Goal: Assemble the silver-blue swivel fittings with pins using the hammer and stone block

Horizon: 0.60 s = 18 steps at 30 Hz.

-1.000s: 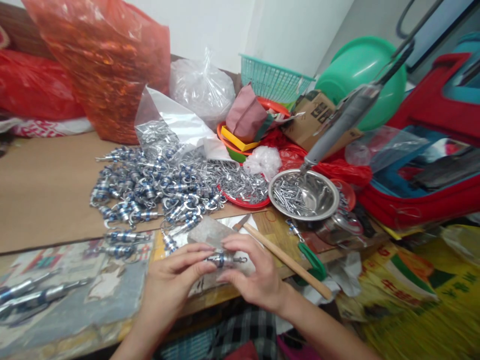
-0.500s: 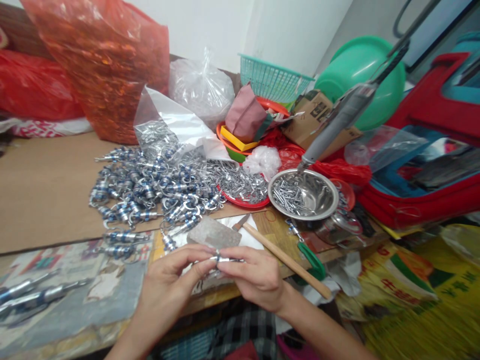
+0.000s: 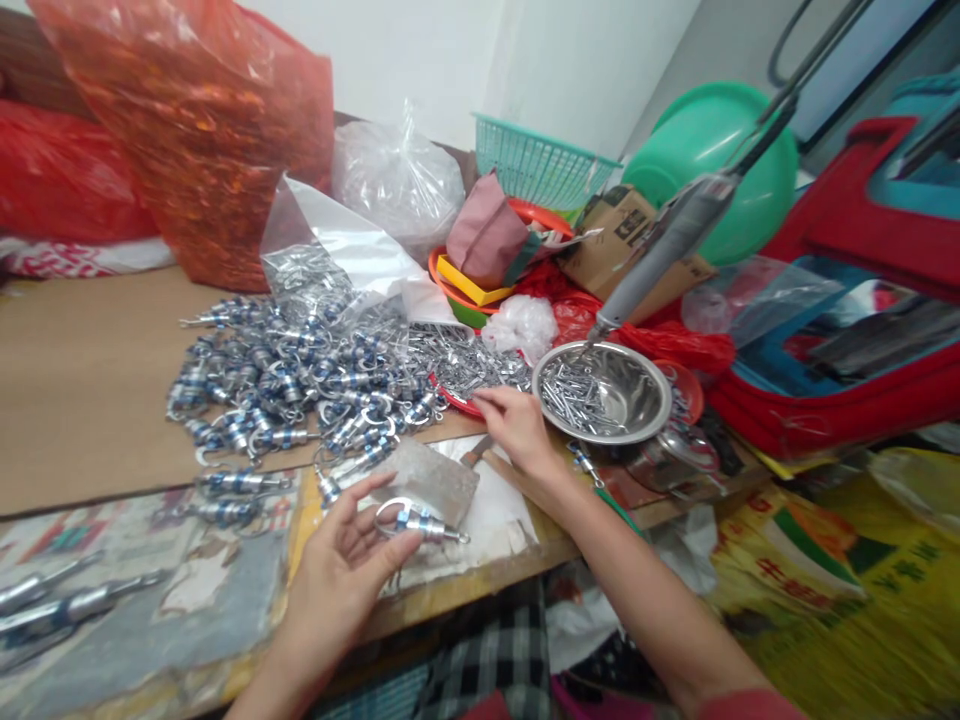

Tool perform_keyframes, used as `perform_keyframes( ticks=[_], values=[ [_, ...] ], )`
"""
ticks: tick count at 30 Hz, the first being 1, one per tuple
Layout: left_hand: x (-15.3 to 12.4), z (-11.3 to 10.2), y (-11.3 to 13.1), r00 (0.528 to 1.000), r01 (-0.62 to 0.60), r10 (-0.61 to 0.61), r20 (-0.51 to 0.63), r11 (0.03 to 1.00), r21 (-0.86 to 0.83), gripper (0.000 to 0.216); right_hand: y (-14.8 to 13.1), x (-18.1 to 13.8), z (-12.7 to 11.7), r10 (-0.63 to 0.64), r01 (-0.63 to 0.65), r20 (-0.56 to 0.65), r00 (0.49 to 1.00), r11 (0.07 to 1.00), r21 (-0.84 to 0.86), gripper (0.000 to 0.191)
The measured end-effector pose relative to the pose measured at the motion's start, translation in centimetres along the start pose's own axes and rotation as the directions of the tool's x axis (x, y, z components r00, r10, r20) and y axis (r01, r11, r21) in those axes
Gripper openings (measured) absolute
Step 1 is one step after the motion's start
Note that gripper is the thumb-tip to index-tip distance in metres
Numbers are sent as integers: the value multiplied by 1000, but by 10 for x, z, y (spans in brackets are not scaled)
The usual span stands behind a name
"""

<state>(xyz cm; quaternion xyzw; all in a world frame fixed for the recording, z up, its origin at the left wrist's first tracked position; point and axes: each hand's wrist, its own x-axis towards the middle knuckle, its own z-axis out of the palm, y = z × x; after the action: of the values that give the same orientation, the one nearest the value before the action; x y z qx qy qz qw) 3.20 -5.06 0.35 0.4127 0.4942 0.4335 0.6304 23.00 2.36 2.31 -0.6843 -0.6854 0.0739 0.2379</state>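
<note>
My left hand (image 3: pixel 346 568) holds a silver clasp with blue bands (image 3: pixel 420 522) between thumb and fingertips, just above the table's near edge. My right hand (image 3: pixel 514 425) reaches forward to the red plate of small silver metal pieces (image 3: pixel 474 370), fingers curled down at its near rim; what they pinch, if anything, is hidden. A large heap of the same blue-banded clasps (image 3: pixel 300 375) lies left of the plate. A steel bowl of nails or pins (image 3: pixel 602 390) sits right of my right hand.
A grey stone block (image 3: pixel 435 477) and a wooden-handled tool (image 3: pixel 495 465) lie between my hands. A grey power tool (image 3: pixel 660 250) hangs over the bowl. Red and clear plastic bags, a teal basket (image 3: pixel 544 165), green basin (image 3: pixel 712 150) and cardboard box crowd the back.
My right hand let go of the clasp and moved forward to the red plate. My left hand kept the clasp and opened somewhat, palm up.
</note>
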Motion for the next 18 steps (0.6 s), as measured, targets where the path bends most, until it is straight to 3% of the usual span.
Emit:
perform_keyframes(
  ticks=[4, 9, 15, 18],
  values=[
    [3, 3, -1, 1000, 23, -23, 4, 999, -36, 62, 22, 51, 18, 84, -75, 56, 995, 987, -145, 19],
    [8, 3, 0, 998, 59, -57, 29, 995, -82, 64, 28, 69, 28, 85, -72, 81, 993, 986, -148, 30],
    [14, -1, -1, 995, 90, -83, 62, 987, -136, 70, 14, 31, 10, -38, 32, 89, 995, 997, 66, 16],
    [13, 0, 0, 995, 75, -63, 81, 985, -153, 68, -8, -9, 8, -166, 131, 74, 983, 931, 342, 11]
  ],
)
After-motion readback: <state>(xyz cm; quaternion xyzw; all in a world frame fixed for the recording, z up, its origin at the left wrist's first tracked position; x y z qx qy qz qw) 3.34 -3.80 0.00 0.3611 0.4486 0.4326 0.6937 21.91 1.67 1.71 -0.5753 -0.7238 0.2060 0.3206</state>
